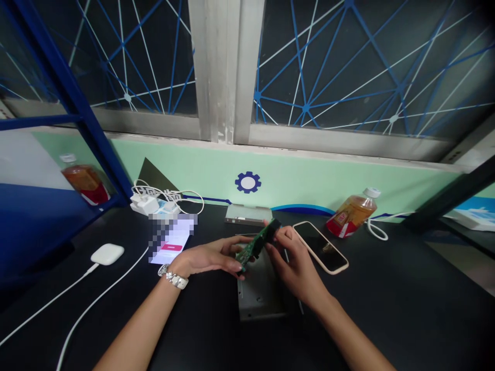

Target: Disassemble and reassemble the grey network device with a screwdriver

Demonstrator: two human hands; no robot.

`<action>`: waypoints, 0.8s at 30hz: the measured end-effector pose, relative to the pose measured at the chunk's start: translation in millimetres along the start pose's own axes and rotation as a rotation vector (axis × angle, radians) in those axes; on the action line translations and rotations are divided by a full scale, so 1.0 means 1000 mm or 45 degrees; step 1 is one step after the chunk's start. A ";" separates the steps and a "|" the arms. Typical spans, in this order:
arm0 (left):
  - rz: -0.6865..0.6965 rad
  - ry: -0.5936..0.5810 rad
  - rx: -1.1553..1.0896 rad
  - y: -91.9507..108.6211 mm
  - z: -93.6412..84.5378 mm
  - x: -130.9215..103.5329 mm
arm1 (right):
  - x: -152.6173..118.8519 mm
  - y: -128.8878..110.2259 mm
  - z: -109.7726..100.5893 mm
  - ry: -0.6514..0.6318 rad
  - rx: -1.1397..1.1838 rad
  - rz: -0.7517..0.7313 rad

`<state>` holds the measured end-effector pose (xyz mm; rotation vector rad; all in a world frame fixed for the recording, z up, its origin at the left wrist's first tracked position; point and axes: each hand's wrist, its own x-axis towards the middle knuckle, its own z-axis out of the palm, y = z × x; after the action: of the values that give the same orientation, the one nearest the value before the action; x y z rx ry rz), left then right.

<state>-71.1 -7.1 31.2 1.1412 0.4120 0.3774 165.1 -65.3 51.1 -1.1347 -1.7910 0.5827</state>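
A green circuit board [253, 250] with dark parts on it is held tilted in the air at the middle. My left hand [216, 257], with a silver watch on its wrist, grips the board's lower left end between thumb and fingers. At the upper right end, by a black part, my right hand [290, 257] pinches the board. Below both hands a grey metal case [261, 296] lies on the black table; the hands and board hide its upper part. A thin rod lies along its right side, partly hidden by my right hand.
A silver metal box [248, 214] stands against the wall. A phone [323, 247] and a drink bottle [351, 212] are on the right. To the left are a lit phone [172, 247], a power strip with cables [154, 204] and a white charging case [107, 254].
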 end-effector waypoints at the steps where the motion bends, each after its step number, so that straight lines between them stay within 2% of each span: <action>1: 0.021 0.007 0.032 -0.001 -0.002 0.001 | -0.002 -0.001 0.000 -0.007 -0.016 -0.003; 7: 0.099 0.171 0.282 0.002 -0.004 0.002 | -0.007 -0.006 -0.001 0.040 0.043 0.061; 10: 0.201 0.298 0.461 0.003 -0.002 0.005 | -0.005 -0.006 0.001 0.020 0.345 0.160; 13: 0.367 0.448 0.700 0.002 0.000 0.009 | -0.002 -0.006 0.002 -0.084 0.711 0.232; 15: 0.487 0.564 0.879 0.001 0.001 0.011 | -0.002 -0.006 0.002 -0.129 0.841 0.257; 19: 0.660 0.778 1.160 0.002 0.002 0.013 | -0.004 -0.011 0.001 -0.181 0.908 0.283; 24: 0.729 0.896 1.361 0.004 0.002 0.014 | -0.008 -0.017 0.007 -0.159 0.823 0.346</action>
<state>-58.5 -0.9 34.0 2.1756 0.9667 1.1593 152.1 -79.8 57.1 -0.8948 -1.3864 1.3072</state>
